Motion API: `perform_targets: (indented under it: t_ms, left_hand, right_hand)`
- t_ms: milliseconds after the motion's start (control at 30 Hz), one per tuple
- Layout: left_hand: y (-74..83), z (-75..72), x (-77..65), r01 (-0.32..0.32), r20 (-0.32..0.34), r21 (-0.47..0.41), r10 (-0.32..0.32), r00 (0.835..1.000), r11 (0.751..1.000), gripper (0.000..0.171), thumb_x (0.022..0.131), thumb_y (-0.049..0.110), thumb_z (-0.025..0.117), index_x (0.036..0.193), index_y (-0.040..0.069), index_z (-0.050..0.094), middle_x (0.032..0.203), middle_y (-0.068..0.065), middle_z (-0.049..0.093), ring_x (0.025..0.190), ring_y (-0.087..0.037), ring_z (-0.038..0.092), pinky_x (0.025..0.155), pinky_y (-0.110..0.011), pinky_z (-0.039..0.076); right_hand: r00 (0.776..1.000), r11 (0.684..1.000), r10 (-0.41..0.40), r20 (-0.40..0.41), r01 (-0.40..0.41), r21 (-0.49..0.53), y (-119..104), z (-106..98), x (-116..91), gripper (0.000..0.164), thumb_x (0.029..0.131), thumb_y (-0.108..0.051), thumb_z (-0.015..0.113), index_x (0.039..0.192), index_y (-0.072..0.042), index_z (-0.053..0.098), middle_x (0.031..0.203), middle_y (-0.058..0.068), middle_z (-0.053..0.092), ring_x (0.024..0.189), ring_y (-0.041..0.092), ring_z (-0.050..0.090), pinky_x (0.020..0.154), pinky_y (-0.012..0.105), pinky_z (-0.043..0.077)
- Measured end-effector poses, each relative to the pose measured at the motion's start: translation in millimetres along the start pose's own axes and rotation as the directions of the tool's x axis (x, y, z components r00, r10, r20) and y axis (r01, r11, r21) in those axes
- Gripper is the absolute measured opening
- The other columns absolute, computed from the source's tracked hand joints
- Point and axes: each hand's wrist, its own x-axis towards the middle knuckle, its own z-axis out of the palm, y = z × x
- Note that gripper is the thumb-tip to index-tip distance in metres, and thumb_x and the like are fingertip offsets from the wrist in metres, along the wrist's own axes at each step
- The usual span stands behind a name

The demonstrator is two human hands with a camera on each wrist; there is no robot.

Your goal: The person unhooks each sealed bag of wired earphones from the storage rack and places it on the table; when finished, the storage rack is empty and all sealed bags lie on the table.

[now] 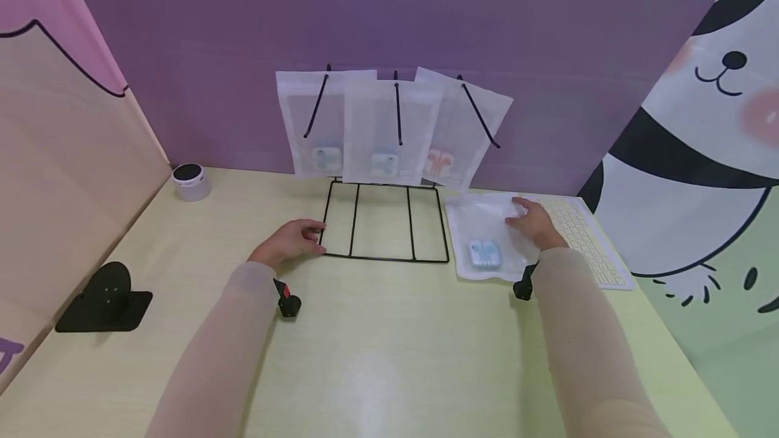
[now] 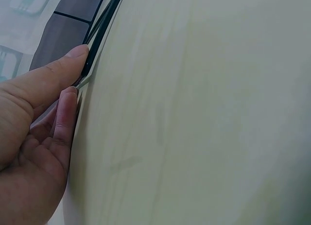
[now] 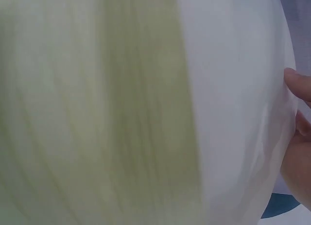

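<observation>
My left hand (image 1: 291, 240) pinches the left front corner of a black wire display rack (image 1: 382, 259), thumb above the wire and fingers below it in the left wrist view. Right of the rack, my right hand (image 1: 535, 225) pinches the edge of a translucent white plastic bag (image 1: 465, 222). A pale blue set of earphones (image 1: 485, 253) lies near the bag's lower end. From the rack's hooks hang three more bags: a left bag (image 1: 298, 107), a middle bag (image 1: 368, 113) and a tilted right bag (image 1: 493, 107), each with a small packed item at its bottom.
A white keyboard (image 1: 581, 238) lies at the right, partly under my right arm. At the back left stands a small tub with a black top (image 1: 191, 186). A black bookend-like stand (image 1: 106, 309) is near the table's left edge. A purple wall rises behind the rack.
</observation>
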Motion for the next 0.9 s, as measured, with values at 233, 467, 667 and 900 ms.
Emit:
perform_targets:
  t_ms: [233,467,667,900]
  left_hand:
    - [2.9,-0.2,-1.1,-0.006,-0.002,0.008,0.006,1.0,1.0,0.059,0.087,0.008,0.074,0.141,0.007,0.05,0.125,-0.013,0.052,0.115,-0.028,0.046,0.101,-0.044,0.034]
    - [1.1,-0.2,-0.7,-0.004,0.0,0.012,0.004,1.0,1.0,0.059,0.088,0.007,0.073,0.142,0.008,0.05,0.124,-0.013,0.052,0.114,-0.028,0.046,0.101,-0.043,0.033]
    - [2.1,0.5,-0.4,-0.012,-0.001,0.03,0.012,1.0,0.999,0.059,0.087,0.007,0.074,0.141,0.007,0.051,0.124,-0.014,0.052,0.114,-0.028,0.047,0.1,-0.043,0.035]
    - [1.9,1.0,-0.5,-0.024,-0.007,0.056,0.024,1.0,0.998,0.059,0.087,0.006,0.074,0.141,0.004,0.05,0.122,-0.015,0.053,0.111,-0.028,0.048,0.098,-0.043,0.037]
  right_hand:
    - [0.999,0.999,0.048,-0.01,-0.048,-0.002,-0.4,-1.0,0.4,0.061,0.095,-0.009,0.06,0.145,0.009,0.033,0.144,0.037,0.03,0.136,0.048,0.024,0.11,0.055,0.018]
    - [0.996,0.997,0.084,0.041,-0.083,-0.004,-4.1,-3.6,-1.3,0.063,0.097,-0.017,0.059,0.147,0.007,0.03,0.148,0.034,0.025,0.136,0.048,0.022,0.109,0.056,0.02]
    - [1.0,1.0,0.009,0.006,-0.009,-0.008,-21.2,-15.1,-3.2,0.06,0.098,-0.015,0.058,0.147,0.007,0.031,0.148,0.032,0.029,0.13,0.049,0.034,0.103,0.057,0.031]
    - [0.994,0.986,-0.055,-0.099,0.069,0.152,-61.8,-28.6,-3.5,0.06,0.099,-0.016,0.057,0.152,-0.004,0.031,0.148,0.027,0.033,0.133,0.043,0.036,0.101,0.057,0.035]
